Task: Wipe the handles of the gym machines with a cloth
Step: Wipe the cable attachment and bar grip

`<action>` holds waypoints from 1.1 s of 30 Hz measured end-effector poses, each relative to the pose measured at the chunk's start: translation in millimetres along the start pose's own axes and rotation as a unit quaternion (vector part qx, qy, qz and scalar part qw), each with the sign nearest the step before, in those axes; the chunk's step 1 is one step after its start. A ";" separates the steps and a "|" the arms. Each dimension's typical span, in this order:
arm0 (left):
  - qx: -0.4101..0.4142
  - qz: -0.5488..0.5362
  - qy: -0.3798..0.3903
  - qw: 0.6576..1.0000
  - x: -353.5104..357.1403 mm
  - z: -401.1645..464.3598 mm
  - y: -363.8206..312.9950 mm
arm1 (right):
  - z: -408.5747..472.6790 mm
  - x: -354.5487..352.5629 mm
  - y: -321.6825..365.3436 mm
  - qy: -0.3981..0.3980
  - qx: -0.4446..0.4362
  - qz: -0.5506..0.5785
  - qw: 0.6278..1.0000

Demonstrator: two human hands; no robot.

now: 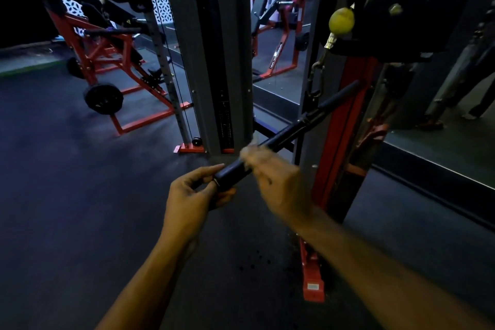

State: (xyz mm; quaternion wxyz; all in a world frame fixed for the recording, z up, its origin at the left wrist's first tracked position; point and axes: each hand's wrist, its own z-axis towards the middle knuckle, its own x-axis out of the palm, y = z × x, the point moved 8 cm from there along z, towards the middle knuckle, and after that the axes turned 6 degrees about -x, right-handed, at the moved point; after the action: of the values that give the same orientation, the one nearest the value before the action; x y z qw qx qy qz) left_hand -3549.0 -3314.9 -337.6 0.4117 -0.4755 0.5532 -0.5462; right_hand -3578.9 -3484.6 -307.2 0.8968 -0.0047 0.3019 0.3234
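While the left hand (pixel 191 190) pinches the near end of the black bar handle (pixel 270 142) between thumb and fingers, the right hand (pixel 278 185) is wrapped over the bar just past it with a pale cloth (pixel 247 153) bunched in its grip. That hand and the cloth are pretty blurred, so I can't make out the fingers properly, but the cloth is right on the bar. The handle runs up and to the right, tilted, and hangs by a carabiner (pixel 316 80) under a yellow-green ball (pixel 341 21) on the cable. It sits in front of the grey upright (pixel 184 61) of the cable machine with its red base (pixel 312 286) on the dark floor (pixel 67 195). Off to the left there's a red-framed plate machine (pixel 107 61), and mirrors (pixel 278 35) behind.
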 end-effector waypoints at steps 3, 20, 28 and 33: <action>-0.003 0.042 0.014 0.999 -0.7 2.3 -0.8 | -7.3 9.0 19.8 0.037 -0.083 -0.006 0.996; -0.067 0.076 0.092 0.991 18.4 10.4 -11.9 | -3.9 -50.8 -77.3 -0.089 0.141 -0.041 0.985; -0.028 0.155 0.112 0.981 30.9 7.1 -15.3 | -4.0 -10.0 21.5 -0.023 -0.035 0.011 0.999; -0.122 0.050 0.116 0.984 32.8 3.4 -5.6 | 10.2 -44.1 -74.9 -0.032 0.022 -0.088 0.995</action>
State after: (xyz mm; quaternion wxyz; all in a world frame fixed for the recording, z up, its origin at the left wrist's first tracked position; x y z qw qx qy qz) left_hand -3552.1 -3347.4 -330.2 0.3098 -0.4275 0.6830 -0.5048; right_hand -3556.7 -3567.1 -288.8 0.9307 -0.0015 0.2788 0.2366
